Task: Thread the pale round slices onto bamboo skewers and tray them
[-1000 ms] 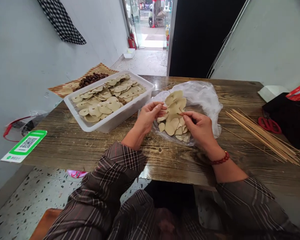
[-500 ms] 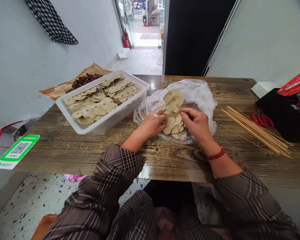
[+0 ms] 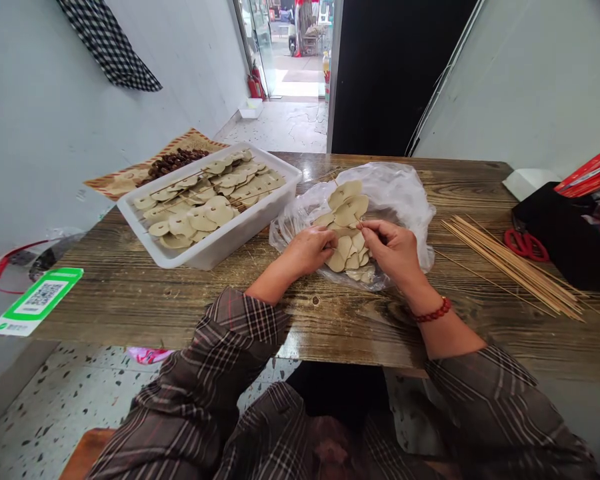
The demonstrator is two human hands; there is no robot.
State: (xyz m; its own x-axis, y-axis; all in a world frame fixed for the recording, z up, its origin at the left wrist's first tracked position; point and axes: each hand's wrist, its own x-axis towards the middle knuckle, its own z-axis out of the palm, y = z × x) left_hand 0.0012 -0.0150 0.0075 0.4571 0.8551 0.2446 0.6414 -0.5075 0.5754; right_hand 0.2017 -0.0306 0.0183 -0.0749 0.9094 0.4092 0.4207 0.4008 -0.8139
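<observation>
My right hand (image 3: 394, 250) pinches the lower end of a thin wooden skewer (image 3: 359, 221), its fingertips closed. Flat, pale round slices (image 3: 349, 200) are threaded on the skewer, which slants up and away to the left. My left hand (image 3: 310, 249) is beside them, its fingers curled together against the slices; what they grip is hidden. Below and between both hands lies a heap of loose pale slices (image 3: 347, 253) on a crumpled clear plastic bag (image 3: 405, 187).
To the left a white plastic tub (image 3: 215, 250) holds several skewers of slices. Behind it dark brown pieces (image 3: 173, 163) lie on patterned paper (image 3: 113, 183). Bare skewers (image 3: 515, 267), red scissors (image 3: 526, 245) and a black holder (image 3: 550, 227) are at the right. A green-and-white code card (image 3: 37, 300) sits at the left edge.
The whole view has shifted slightly. Both hands keep almost the same place and hold at the skewer and slices.
</observation>
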